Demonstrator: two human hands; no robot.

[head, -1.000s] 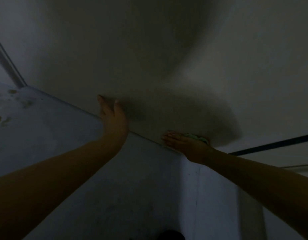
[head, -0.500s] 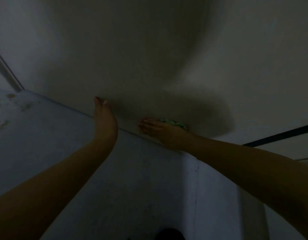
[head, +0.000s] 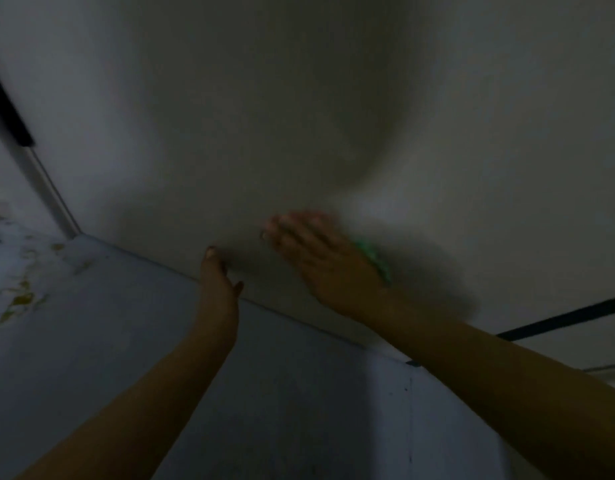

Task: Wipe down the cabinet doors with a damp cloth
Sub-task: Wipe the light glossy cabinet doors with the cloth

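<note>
The scene is dim. A pale cabinet door (head: 299, 116) fills the upper part of the view, seen from below. My right hand (head: 320, 258) lies flat on it with fingers spread and straight, pressing a green cloth (head: 375, 261) against the door; only the cloth's right edge shows past the palm. The hand is blurred. My left hand (head: 216, 282) rests with straight fingers on the door's lower edge, just left of the right hand, thumb sticking out.
A bluish-grey surface (head: 126, 341) runs under the door, with yellowish stains (head: 18, 299) at the far left. A dark strip (head: 8, 109) marks the door's left side. Another dark line (head: 558, 320) runs at the right.
My right hand has slid the green cloth leftward and then up from the door's lower edge onto its face. My left hand has stayed on the lower edge.
</note>
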